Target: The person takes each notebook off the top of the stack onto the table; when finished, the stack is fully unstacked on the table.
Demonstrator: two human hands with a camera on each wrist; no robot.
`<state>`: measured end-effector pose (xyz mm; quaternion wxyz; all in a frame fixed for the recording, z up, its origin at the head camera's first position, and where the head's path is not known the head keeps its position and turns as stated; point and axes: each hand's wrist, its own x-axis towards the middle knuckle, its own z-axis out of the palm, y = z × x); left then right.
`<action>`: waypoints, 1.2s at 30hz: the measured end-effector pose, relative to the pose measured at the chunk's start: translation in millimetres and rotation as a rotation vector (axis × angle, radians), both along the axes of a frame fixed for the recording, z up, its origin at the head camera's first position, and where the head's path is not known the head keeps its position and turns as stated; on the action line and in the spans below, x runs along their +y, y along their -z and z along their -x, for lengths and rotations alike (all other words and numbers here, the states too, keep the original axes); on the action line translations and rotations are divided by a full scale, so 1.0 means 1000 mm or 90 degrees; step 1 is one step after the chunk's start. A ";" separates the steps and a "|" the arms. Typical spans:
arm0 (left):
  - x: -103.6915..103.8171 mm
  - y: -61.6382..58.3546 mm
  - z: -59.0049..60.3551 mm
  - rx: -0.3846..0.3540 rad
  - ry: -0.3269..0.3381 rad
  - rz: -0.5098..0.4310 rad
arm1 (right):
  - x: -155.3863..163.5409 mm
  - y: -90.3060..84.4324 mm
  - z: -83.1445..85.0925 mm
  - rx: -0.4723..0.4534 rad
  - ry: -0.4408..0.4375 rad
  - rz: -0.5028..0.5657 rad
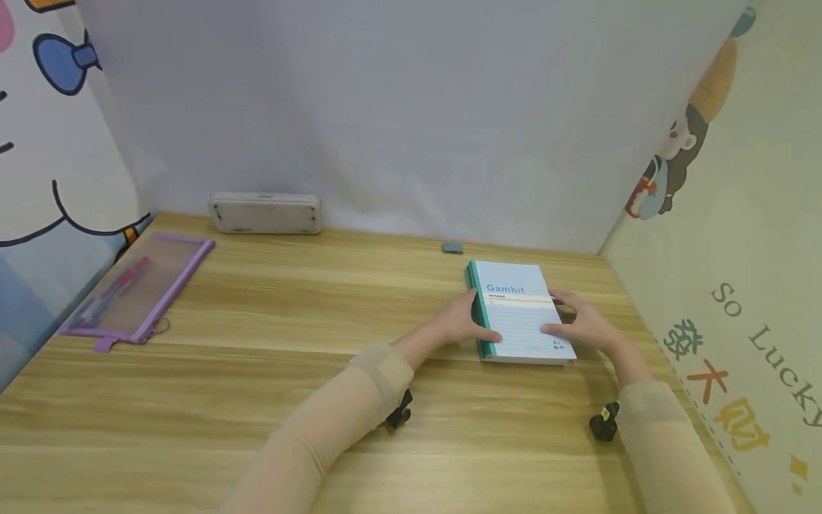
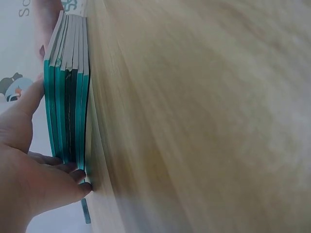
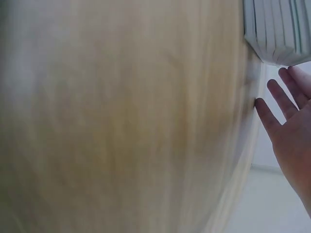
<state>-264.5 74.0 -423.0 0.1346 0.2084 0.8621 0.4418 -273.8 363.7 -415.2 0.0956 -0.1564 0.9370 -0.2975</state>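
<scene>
A stack of several notebooks (image 1: 523,314) lies on the table, its top cover pale blue and white and printed "Gambit". Teal spines (image 2: 63,114) face left, and the pages' edges (image 3: 277,26) show in the right wrist view. My left hand (image 1: 461,319) touches the spine side with its fingers, its thumb resting on the top cover near the front corner. On the opposite side is my right hand (image 1: 581,325), thumb on the cover's right edge. Its other fingers (image 3: 281,97) are spread and fairly straight beside the stack.
Behind the stack lies a small grey-blue block (image 1: 452,248). A whitish case (image 1: 266,214) stands at the back wall. At the left lies a purple-edged mesh pouch (image 1: 144,285) with pens inside. The wooden table (image 1: 308,300) meets a printed wall covering (image 1: 726,300) at the right.
</scene>
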 end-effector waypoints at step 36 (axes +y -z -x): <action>-0.023 -0.038 -0.006 0.151 -0.024 -0.103 | -0.035 -0.044 -0.008 0.080 0.014 0.153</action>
